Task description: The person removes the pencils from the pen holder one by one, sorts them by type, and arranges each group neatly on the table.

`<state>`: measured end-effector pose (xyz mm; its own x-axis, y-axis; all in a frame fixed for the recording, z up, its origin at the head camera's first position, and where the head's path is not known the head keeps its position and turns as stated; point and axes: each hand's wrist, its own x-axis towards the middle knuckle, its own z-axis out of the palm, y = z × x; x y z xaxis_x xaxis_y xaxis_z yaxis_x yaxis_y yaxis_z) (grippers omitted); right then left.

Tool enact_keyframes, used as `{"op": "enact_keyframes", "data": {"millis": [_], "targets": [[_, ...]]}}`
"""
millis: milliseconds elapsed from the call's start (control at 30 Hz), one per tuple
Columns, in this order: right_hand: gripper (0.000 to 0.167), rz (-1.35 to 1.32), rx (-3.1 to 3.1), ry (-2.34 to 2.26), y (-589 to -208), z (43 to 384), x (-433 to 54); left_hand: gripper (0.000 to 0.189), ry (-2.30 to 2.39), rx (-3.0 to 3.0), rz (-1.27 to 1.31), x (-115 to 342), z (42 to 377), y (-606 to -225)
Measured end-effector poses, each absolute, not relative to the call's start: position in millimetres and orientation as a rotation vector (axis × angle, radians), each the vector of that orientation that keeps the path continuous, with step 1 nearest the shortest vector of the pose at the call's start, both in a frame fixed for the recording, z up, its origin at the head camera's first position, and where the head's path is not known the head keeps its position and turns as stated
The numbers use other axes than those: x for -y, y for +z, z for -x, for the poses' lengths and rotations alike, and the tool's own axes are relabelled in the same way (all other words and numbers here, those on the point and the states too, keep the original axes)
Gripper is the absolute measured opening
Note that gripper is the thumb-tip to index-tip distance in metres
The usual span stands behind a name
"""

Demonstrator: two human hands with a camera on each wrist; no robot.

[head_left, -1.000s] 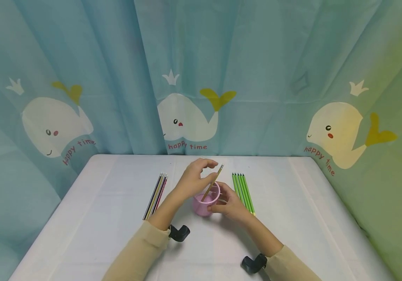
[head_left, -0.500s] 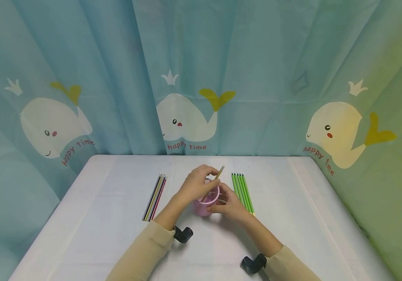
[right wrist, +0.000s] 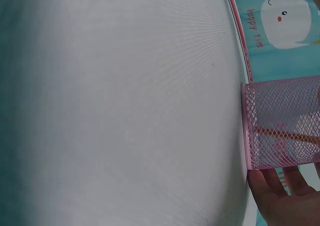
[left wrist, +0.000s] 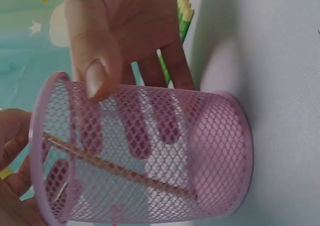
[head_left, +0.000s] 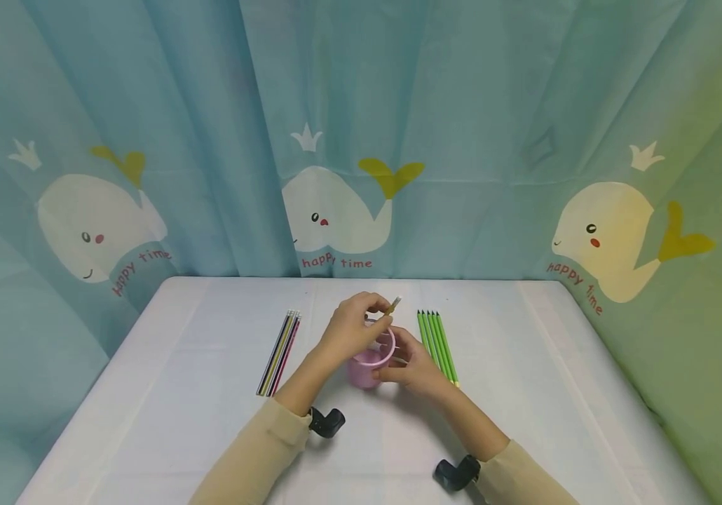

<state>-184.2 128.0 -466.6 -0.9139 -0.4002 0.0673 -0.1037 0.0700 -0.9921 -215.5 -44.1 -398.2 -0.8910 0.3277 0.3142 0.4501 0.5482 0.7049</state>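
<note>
A pink mesh pencil cup [head_left: 364,372] stands upright on the table, left of my right hand [head_left: 414,365]. That hand grips the cup's side, its thumb in front and its fingers behind, as the left wrist view shows. Over the rim, my left hand [head_left: 351,330] pinches a pencil [head_left: 394,306] near its eraser end. Through the mesh in the left wrist view, the pencil [left wrist: 125,173] slants inside the cup, its lower end near the base. Part of the left hand's fingers [left wrist: 15,136] shows beyond the rim there.
Several striped pencils [head_left: 280,354] lie together on the white table [head_left: 209,435], left of the cup. Several green pencils [head_left: 438,344] lie in a row to the right of it, beside the right hand. A whale-print curtain [head_left: 481,140] hangs behind the table's far edge.
My left hand has moved slightly right and down, and its fingers have drawn closer around the pencil. My right hand and the cup have stayed in place.
</note>
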Motion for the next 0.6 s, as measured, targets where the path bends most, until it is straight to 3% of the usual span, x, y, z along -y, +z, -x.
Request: {"op": "enact_keyframes", "data": {"millis": [600], "targets": [[0.079, 0.462, -2.135, -1.925, -466.7, 184.8, -127.2, 0.013, -1.619, 2.416, 0.725, 62.8, 202.5, -373.7]]}}
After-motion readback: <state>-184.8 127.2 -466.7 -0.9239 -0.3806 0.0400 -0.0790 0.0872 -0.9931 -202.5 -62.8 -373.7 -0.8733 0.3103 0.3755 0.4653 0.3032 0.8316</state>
